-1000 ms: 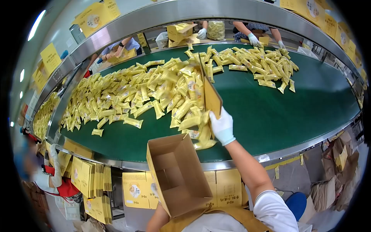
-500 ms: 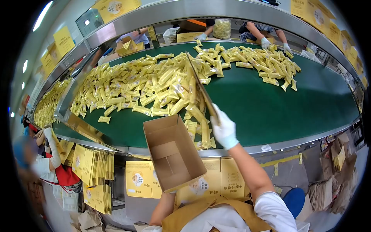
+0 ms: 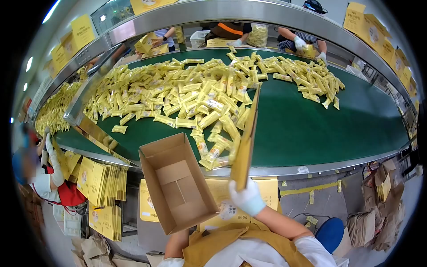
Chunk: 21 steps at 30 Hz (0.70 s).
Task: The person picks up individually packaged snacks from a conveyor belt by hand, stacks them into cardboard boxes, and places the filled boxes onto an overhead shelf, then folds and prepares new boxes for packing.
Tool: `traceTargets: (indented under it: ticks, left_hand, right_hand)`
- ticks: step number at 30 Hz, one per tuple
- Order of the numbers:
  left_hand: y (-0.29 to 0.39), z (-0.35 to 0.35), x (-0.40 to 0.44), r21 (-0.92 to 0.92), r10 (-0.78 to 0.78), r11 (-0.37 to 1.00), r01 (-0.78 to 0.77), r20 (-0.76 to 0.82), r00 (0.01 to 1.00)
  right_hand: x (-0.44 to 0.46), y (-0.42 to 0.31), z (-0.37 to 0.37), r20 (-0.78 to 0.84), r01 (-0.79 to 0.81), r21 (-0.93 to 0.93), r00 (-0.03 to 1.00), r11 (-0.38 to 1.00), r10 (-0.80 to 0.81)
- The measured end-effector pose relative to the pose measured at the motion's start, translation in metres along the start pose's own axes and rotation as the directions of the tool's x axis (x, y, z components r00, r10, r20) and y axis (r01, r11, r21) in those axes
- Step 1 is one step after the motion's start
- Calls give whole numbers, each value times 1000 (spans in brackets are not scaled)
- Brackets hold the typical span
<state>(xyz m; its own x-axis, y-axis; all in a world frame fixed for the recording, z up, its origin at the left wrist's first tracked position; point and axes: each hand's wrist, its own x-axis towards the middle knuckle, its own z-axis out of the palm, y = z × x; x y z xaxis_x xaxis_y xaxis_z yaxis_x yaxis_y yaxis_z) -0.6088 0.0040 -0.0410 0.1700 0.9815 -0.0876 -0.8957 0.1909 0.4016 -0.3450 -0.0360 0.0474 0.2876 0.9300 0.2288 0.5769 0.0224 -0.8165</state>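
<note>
My right hand [image 3: 247, 198], in a white glove, is closed on the near end of a flat cardboard piece [image 3: 247, 144]. The piece is seen nearly edge-on and reaches out over the green conveyor belt [image 3: 311, 129], beside the right edge of a heap of yellow-wrapped snack packets [image 3: 191, 95]. An open cardboard box [image 3: 178, 184] with bare inner walls is tilted at the belt's near edge, its opening towards me. My left forearm [image 3: 177, 244] runs up beneath the box. The box hides my left hand and appears held by it. Several packets [image 3: 215, 151] lie between box and cardboard.
Flattened yellow cartons [image 3: 98, 178] stand in stacks at the left, near a co-worker in a red apron [image 3: 73, 198]. Across the belt, a co-worker's gloved hands [image 3: 300, 43] hold packets. A metal bar [image 3: 200, 18] spans the far side. A blue stool [image 3: 330, 233] stands right.
My right hand and the cardboard piece have come nearer to me, with the piece turned more upright in view. The box has shifted left. The far co-worker's hands have lifted packets.
</note>
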Motion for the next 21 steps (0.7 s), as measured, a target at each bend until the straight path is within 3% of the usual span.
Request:
traceTargets:
  ticks: [1,3,5,9,11,13,15,16,17,18,21]
  left_hand:
    - [2,0,0,-3,-2,1000,2,9,1000]
    - [7,-1,-3,3,2,1000,-2,13,1000]
    - [11,0,-5,3,6,1000,-6,23,1000]
    - [23,1,-8,13,6,1000,-6,41,999]
    - [28,1,-7,15,9,1000,-10,60,998]
    - [29,0,-6,15,12,1000,-13,71,997]
    - [37,0,-6,14,16,1000,-17,90,996]
    - [40,1,-4,17,17,1000,-19,101,995]
    - [41,1,-4,21,17,1000,-20,108,994]
    - [42,1,-4,21,17,1000,-20,115,993]
    - [43,1,-11,21,6,1000,-8,122,992]
  right_hand:
    - [15,-13,8,74,-80,-26,994,996,81]
    - [45,-32,30,58,-144,-13,988,990,144]
    - [75,-11,63,-2,-60,-46,998,997,60]
    - [91,-16,44,95,-135,-220,983,966,159]
    - [76,-14,3,47,-207,-187,975,960,219]
    - [47,13,-34,-203,-81,-180,978,980,44]
    - [10,18,-80,-293,2,-137,955,991,-43]
    - [-9,26,-99,-339,170,-143,917,975,-210]
    - [-25,30,-111,-415,171,100,902,980,-115]
    - [-44,50,-128,-398,153,135,913,979,-88]
    - [-78,67,-169,-385,92,476,916,874,114]
